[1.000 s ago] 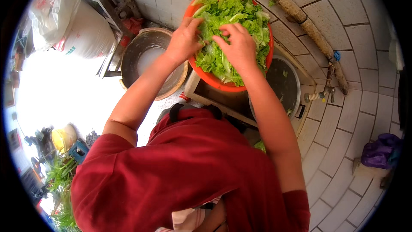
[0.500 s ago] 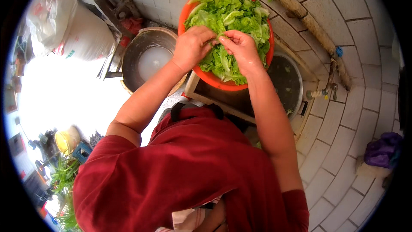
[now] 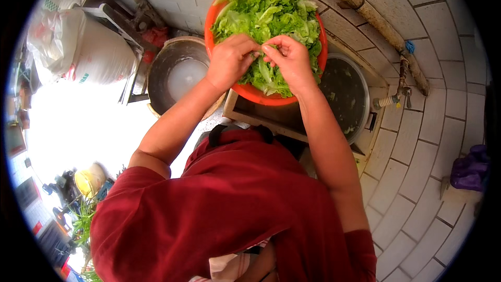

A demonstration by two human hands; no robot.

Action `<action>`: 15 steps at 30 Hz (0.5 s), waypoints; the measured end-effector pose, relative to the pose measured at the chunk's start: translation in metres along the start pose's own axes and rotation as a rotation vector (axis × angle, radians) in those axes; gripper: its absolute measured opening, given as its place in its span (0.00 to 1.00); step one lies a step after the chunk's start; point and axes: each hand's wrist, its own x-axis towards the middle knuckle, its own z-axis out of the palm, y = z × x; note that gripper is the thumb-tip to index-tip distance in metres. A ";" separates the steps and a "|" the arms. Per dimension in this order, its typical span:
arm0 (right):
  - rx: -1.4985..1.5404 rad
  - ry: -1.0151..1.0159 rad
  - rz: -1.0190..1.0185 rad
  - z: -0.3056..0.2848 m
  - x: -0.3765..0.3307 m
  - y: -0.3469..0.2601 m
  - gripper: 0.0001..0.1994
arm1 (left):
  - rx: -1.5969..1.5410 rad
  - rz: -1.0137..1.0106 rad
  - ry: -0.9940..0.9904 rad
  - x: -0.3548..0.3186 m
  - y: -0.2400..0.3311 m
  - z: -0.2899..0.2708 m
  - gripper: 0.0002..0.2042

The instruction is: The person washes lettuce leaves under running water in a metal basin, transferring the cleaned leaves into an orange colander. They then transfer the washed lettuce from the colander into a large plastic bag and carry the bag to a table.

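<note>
left hand [image 3: 233, 60] and right hand [image 3: 293, 62], apart a second ago, now meet over leafy greens [image 3: 276, 18] in the orange basin [image 3: 269, 100] at twelve o'clock, each grip pinched close, on what i can't tell, suggesting finer handling.

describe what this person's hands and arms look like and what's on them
Both the left hand and the right hand are ungloved. The forearms are bare, with no watch or bracelet visible. Short, plain dark red sleeves cover the upper arms.
</note>
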 end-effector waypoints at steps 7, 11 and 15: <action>0.092 0.156 0.157 -0.021 -0.004 -0.013 0.10 | 0.090 -0.179 -0.070 -0.009 -0.012 -0.008 0.12; -0.446 0.207 -0.068 -0.012 0.021 0.004 0.14 | 0.008 -0.320 -0.106 -0.008 -0.006 -0.012 0.20; -0.922 0.315 -0.133 0.006 0.031 -0.003 0.13 | -0.049 -0.338 -0.105 -0.009 -0.005 -0.015 0.24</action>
